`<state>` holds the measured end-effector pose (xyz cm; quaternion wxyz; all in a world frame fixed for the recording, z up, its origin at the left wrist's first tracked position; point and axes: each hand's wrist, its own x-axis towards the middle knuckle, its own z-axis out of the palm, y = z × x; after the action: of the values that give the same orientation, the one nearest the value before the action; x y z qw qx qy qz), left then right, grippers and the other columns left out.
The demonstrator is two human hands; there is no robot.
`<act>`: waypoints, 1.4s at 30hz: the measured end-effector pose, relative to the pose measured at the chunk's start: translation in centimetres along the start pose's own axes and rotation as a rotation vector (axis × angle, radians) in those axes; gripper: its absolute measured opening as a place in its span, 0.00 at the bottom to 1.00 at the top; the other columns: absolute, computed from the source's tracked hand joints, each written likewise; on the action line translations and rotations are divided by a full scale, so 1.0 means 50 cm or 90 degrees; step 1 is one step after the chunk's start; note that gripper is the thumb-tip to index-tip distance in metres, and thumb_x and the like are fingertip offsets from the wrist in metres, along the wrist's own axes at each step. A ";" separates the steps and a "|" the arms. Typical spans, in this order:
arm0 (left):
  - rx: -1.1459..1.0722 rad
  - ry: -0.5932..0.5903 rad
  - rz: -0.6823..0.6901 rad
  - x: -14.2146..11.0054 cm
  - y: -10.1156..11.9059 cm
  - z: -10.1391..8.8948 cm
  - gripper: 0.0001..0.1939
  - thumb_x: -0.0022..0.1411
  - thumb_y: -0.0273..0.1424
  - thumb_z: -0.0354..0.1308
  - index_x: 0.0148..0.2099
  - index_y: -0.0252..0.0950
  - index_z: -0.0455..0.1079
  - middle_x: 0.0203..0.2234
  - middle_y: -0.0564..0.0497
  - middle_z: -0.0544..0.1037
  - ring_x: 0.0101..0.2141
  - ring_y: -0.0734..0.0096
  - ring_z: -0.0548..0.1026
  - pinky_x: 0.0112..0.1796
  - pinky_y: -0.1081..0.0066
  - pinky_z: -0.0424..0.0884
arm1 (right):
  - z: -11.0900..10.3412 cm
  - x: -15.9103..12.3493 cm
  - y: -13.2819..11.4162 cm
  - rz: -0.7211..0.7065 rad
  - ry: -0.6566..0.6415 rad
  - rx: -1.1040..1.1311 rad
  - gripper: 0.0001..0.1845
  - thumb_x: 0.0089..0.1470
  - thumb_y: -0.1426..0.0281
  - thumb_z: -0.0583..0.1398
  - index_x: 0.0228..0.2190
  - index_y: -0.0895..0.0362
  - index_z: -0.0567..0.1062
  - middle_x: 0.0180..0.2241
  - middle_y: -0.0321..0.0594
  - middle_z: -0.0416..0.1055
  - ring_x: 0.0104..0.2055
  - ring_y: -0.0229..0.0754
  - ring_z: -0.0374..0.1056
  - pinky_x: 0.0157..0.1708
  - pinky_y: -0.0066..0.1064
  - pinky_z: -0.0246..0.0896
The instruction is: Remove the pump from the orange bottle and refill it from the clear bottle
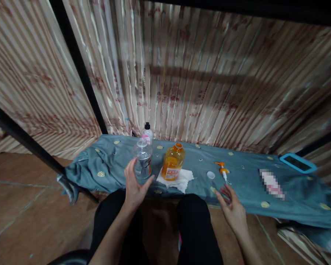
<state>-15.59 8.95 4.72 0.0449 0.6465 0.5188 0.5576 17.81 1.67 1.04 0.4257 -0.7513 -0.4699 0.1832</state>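
Clear, uncapped plastic bottle (142, 163) stands upright on the counter (245, 169), directly in front of the bare left grip (134, 190). The left grip is open, its fingers curved at the bottle's near left side and its thumb by the lower right; whether skin meets plastic cannot be determined. Transparent amber bottle (173, 163) with a white label stands upright just to the right, uncapped, partly filled with liquid, its base on a crumpled white tissue (185, 179). White bottle with pink label and black cap (147, 135) stands behind the clear one, partly hidden by it. Small round translucent disc (210, 175) lies flat right of the tissue. Orange and white plastic pump head (223, 170) lies just beyond it. The bare right grip (234, 211) is open and empty, near the pump head and apart from it. Farther right, a pixelated white and pink item (272, 184) and a blue-framed oblong object with dark centre (298, 163) lie on the patterned blue-green cloth. Pleated beige curtain (182, 92) hangs behind
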 end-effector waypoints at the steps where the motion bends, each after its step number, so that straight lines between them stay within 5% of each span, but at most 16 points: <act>1: -0.013 0.019 -0.023 0.005 -0.007 0.000 0.42 0.50 0.38 0.64 0.62 0.38 0.48 0.56 0.40 0.60 0.57 0.53 0.59 0.56 0.52 0.58 | 0.012 -0.020 -0.007 0.000 0.004 0.027 0.40 0.47 0.48 0.55 0.54 0.61 0.58 0.48 0.56 0.68 0.49 0.51 0.68 0.48 0.41 0.63; 6: -0.101 0.021 -0.188 0.046 -0.034 0.030 0.54 0.43 0.38 0.68 0.65 0.36 0.39 0.63 0.37 0.48 0.62 0.52 0.48 0.60 0.54 0.48 | 0.092 -0.110 -0.055 -0.053 -0.030 0.054 0.31 0.53 0.53 0.53 0.54 0.56 0.59 0.49 0.52 0.69 0.46 0.47 0.69 0.48 0.45 0.64; 12: -0.175 -0.008 -0.277 0.077 -0.050 0.075 0.62 0.37 0.35 0.71 0.66 0.33 0.34 0.63 0.35 0.49 0.62 0.54 0.51 0.61 0.59 0.48 | 0.164 -0.160 -0.071 -0.274 -0.095 -0.081 0.26 0.56 0.63 0.53 0.53 0.63 0.64 0.51 0.54 0.67 0.55 0.50 0.60 0.54 0.49 0.58; 21: -0.123 -0.002 -0.316 0.071 -0.081 0.090 0.59 0.37 0.34 0.70 0.65 0.33 0.39 0.59 0.36 0.59 0.58 0.54 0.60 0.57 0.60 0.58 | 0.163 -0.143 -0.076 -0.332 -0.082 -0.157 0.23 0.58 0.66 0.52 0.52 0.64 0.62 0.49 0.53 0.69 0.53 0.48 0.63 0.52 0.46 0.63; 30: -0.066 0.014 -0.320 0.078 -0.081 0.083 0.39 0.37 0.33 0.69 0.52 0.35 0.59 0.44 0.45 0.73 0.46 0.57 0.72 0.47 0.60 0.69 | 0.169 -0.148 -0.079 -0.317 -0.085 -0.164 0.23 0.58 0.66 0.51 0.53 0.65 0.61 0.50 0.53 0.68 0.54 0.48 0.60 0.53 0.45 0.62; 42: -0.131 -0.074 -0.283 0.016 -0.011 -0.008 0.39 0.33 0.40 0.69 0.49 0.33 0.64 0.42 0.44 0.74 0.44 0.54 0.73 0.47 0.57 0.69 | 0.155 -0.156 -0.090 -0.225 -0.131 -0.018 0.25 0.58 0.65 0.51 0.54 0.66 0.62 0.52 0.55 0.65 0.56 0.48 0.57 0.57 0.46 0.54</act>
<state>-16.36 9.60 5.05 0.2620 0.5394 0.5852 0.5458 6.27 -0.55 -0.71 0.3900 -0.6401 -0.6384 0.1748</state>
